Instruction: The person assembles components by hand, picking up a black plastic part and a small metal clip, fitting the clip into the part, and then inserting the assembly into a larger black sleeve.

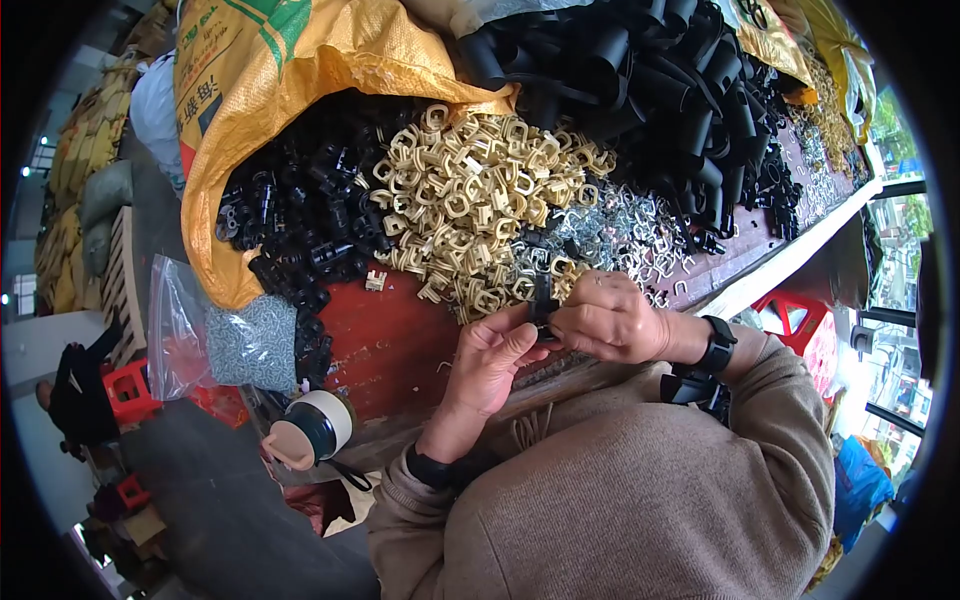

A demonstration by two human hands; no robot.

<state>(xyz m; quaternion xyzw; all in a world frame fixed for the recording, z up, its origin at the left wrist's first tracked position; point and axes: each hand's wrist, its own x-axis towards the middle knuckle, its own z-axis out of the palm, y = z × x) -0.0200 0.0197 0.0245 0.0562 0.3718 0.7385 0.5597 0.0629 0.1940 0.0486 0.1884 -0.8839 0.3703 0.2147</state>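
My left hand [487, 362] is closed around a small black plastic part [543, 292], thumb on top, at the table's near edge. My right hand [612, 318] meets it there, fingertips pinched at the part's side; whatever lies between those fingertips is hidden. Just beyond both hands spreads a heap of cream plastic clips [470, 190]. Small bent metal clips [640, 235] lie scattered to the right of that heap, and black plastic fittings [320, 215] are piled to its left.
A yellow woven sack [225, 140] opens over the fittings. Large black tubular pieces [690, 110] are heaped at the far right. A plastic bag of small grey pieces [252, 342] and a lidded cup [318, 425] stand left. Red stools [800, 325] flank the table [375, 335].
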